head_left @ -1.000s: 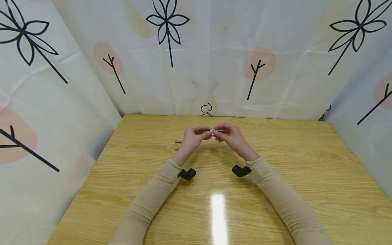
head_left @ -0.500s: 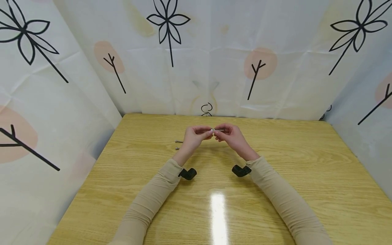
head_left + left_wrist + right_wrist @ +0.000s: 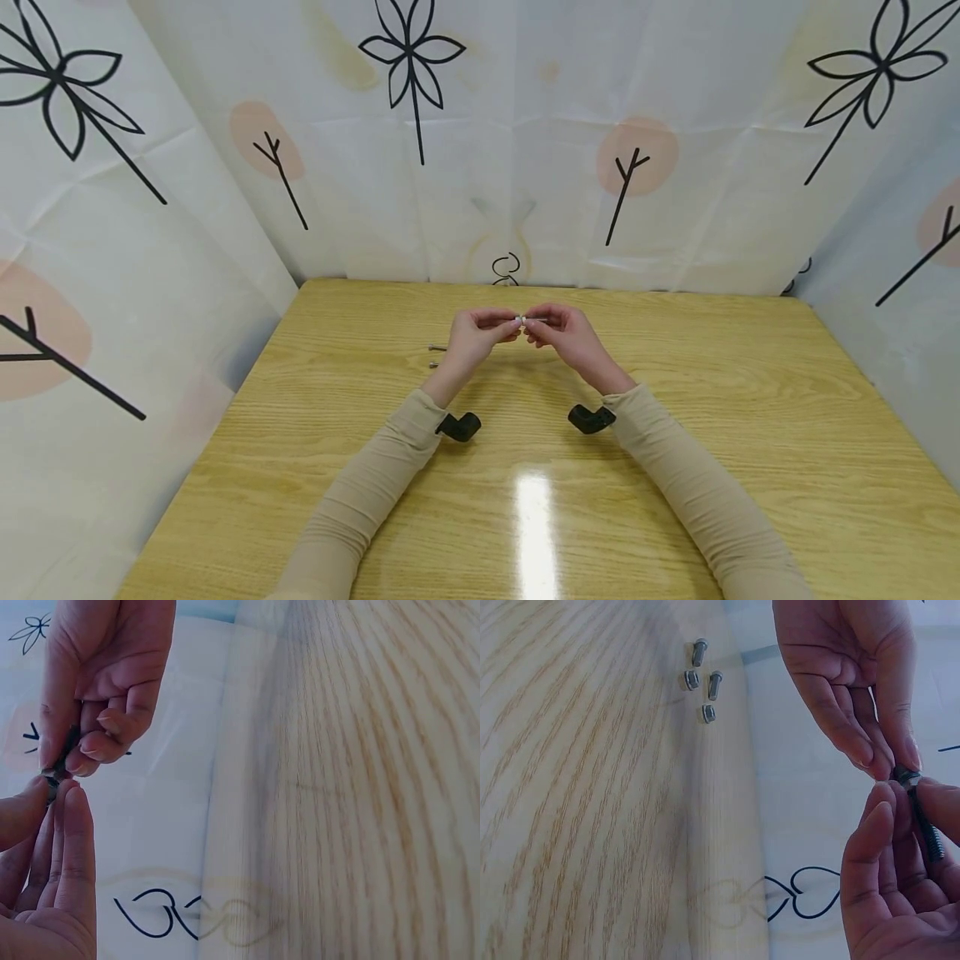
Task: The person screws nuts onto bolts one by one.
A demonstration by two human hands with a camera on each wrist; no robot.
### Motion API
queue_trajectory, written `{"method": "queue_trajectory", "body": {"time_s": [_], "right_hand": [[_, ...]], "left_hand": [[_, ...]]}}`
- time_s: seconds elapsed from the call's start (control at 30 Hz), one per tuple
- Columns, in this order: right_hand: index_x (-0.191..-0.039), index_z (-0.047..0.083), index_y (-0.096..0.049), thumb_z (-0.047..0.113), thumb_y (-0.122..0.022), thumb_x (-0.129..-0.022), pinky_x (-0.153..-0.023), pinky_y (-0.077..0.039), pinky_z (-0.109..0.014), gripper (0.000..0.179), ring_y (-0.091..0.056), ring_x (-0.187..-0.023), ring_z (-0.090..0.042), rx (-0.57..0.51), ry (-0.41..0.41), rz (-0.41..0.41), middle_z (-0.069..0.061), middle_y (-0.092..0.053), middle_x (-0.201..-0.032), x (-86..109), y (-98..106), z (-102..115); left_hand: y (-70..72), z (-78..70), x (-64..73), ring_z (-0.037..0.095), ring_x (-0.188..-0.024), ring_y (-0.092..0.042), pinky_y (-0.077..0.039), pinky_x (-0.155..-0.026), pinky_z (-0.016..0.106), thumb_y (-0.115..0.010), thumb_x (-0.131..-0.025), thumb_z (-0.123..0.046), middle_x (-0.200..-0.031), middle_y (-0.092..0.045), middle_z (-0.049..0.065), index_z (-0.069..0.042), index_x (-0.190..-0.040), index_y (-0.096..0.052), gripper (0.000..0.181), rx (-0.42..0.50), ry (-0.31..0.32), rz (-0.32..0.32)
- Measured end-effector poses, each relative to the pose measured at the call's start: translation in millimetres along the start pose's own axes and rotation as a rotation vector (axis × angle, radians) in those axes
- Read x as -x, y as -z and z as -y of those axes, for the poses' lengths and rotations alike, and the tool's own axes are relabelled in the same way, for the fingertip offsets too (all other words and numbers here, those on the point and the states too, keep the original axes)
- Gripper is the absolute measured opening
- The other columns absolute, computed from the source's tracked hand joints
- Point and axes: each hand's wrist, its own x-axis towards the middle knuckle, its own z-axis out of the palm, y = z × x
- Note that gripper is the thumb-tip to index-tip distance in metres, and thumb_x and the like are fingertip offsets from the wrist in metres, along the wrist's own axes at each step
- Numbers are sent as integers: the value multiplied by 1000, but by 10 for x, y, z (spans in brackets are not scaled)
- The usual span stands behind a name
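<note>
Both hands meet fingertip to fingertip above the far half of the table. The left hand [image 3: 477, 337] pinches the head end of a metal bolt [image 3: 931, 838] between thumb and fingers. Its threaded shank points toward the palm of the right hand [image 3: 566, 335]. The right thumb and fingertips pinch a nut [image 3: 910, 780] on the bolt close to its head, largely covered by the fingers. In the left wrist view the bolt's shank [image 3: 71, 739] shows dark beneath the right hand's fingers, and the left fingers cover the head.
Two spare bolts [image 3: 699, 652] and two nuts [image 3: 709, 714] lie on the wooden table [image 3: 675, 467], left of the hands. The left wrist partly hides them in the head view. A white patterned curtain [image 3: 525, 167] stands behind the table's far edge and along both sides.
Both hands stay in the same place, with only slight fingertip movement around the bolt and nut. The spare pieces on the table have not moved.
</note>
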Motion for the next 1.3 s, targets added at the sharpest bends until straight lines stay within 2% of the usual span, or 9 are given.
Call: {"method": "queue_trajectory", "body": {"time_s": [0.13,0.33,0.43,0.5,0.6,0.83,1.0,1.1,1.3], "right_hand": [[-116,-4,-60,19,-59,-98,-79,-56,-45,29,-63,-82,-21,8,-24,-5,-22,-64,-98,3,1,-3],[-121,-2,-56,8,-61,-95,-78,-55,-48,28,-63,-87,-28,-6,25,24,-22,-63,-108,14,6,-16],[-118,-3,-58,10,-59,-97,-75,-56,-43,25,-63,-87,-31,14,16,26,-25,-62,-106,7,-8,3],[-115,-4,-59,17,-57,-99,-71,-56,-34,27,-63,-85,-29,26,-5,23,-25,-62,-103,-2,-13,9],[-116,-4,-58,24,-54,-100,-70,-56,-30,32,-63,-84,-26,13,-36,16,-25,-61,-101,-3,-20,13],[-120,-2,-57,14,-61,-96,-76,-54,-45,29,-61,-88,-34,-1,3,10,-21,-64,-107,-4,-25,-1],[-113,-2,-62,24,-58,-98,-76,-55,-44,30,-62,-83,-25,13,-21,-22,-23,-63,-102,-18,-36,5],[-116,-3,-60,22,-58,-98,-76,-55,-45,31,-62,-82,-25,-4,-20,-24,-24,-63,-102,-20,-33,-6],[-115,-3,-61,14,-62,-95,-72,-55,-42,26,-61,-86,-34,23,39,-3,-23,-63,-104,-24,-26,-41]], "left_hand": [[2,-8,4,23,-81,-70,-60,-79,37,-72,-86,-5,-92,-71,17,5,-102,-72,19,-11,-8,-4],[6,-22,6,21,-79,-70,-59,-80,38,-71,-86,-4,-92,-71,17,5,-102,-71,19,-4,-8,2],[5,-22,6,22,-79,-70,-59,-80,39,-72,-86,-4,-92,-71,17,6,-103,-71,20,-7,-6,-3],[0,-26,8,23,-80,-70,-60,-80,38,-72,-85,-3,-91,-71,17,6,-103,-71,19,-7,-8,-9],[0,-28,11,26,-81,-70,-60,-79,38,-72,-85,-3,-91,-71,17,6,-102,-71,19,-8,-11,-13],[12,-28,18,24,-81,-70,-59,-81,39,-73,-85,-6,-92,-71,17,5,-104,-71,22,-7,0,-7],[9,-27,10,35,-89,-68,-59,-83,40,-73,-85,-8,-95,-70,20,6,-105,-70,24,-10,9,-7],[2,-36,10,38,-90,-67,-59,-82,40,-73,-85,-7,-94,-70,20,6,-104,-70,23,-13,4,-11],[6,-33,13,24,-80,-70,-59,-80,40,-73,-85,-4,-92,-71,17,6,-103,-71,21,1,0,-11]]}}
